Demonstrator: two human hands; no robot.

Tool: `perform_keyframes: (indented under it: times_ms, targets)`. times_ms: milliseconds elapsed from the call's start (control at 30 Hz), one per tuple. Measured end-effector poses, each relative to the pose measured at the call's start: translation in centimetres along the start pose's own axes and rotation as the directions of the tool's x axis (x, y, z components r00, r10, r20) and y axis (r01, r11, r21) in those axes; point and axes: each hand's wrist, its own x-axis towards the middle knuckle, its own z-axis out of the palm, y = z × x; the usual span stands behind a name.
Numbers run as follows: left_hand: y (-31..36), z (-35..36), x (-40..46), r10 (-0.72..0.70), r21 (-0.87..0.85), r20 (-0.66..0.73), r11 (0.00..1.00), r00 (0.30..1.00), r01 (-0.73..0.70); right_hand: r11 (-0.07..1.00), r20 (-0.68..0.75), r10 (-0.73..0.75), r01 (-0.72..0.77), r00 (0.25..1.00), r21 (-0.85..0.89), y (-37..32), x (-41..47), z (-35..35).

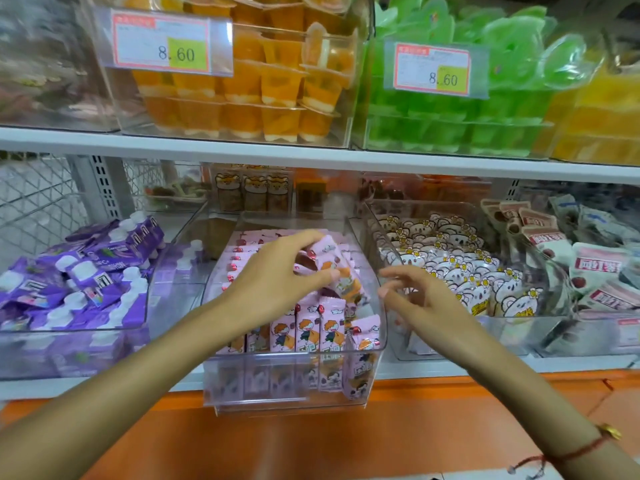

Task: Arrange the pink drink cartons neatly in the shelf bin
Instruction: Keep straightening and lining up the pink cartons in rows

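Left hand (277, 268): fingers pinch one tilted pink carton (332, 261) above the clear bin (294, 379), apparently to stand it in line | Right hand (412, 292): at 3 o'clock of the carton, fingers spread, holding nothing, apparently waiting to steady | Front row of cartons (311, 327): upright at 6 o'clock, labels outward.

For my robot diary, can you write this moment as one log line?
left hand grips pink drink carton | right hand open | clear plastic bin partly tidy

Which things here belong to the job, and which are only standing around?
Job: left hand gripping a pink carton; right hand open; clear bin.
Around: purple cartons; bear packets; orange cups; green cups.
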Motion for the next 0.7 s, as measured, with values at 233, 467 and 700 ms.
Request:
perform_keyframes:
  times_ms: [233,467,700]
  targets:
    - [1.3,2.7,3.6,-0.022,0.389,0.143,0.921,0.989,-0.036,0.994,0.030,-0.076,0.078,0.997,-0.074,0.3,-0.8,0.2]
    - [0.1,3.8,4.5,-0.079,0.477,0.233,0.878,0.969,-0.043,0.985,0.046,-0.122,0.126,0.992,-0.113,0.6,-1.1,0.0]
    - [0.4,3.1,3.3,-0.022,0.364,0.201,0.930,0.979,-0.054,0.979,0.071,-0.142,0.150,0.987,-0.137,0.9,-1.1,-0.3]
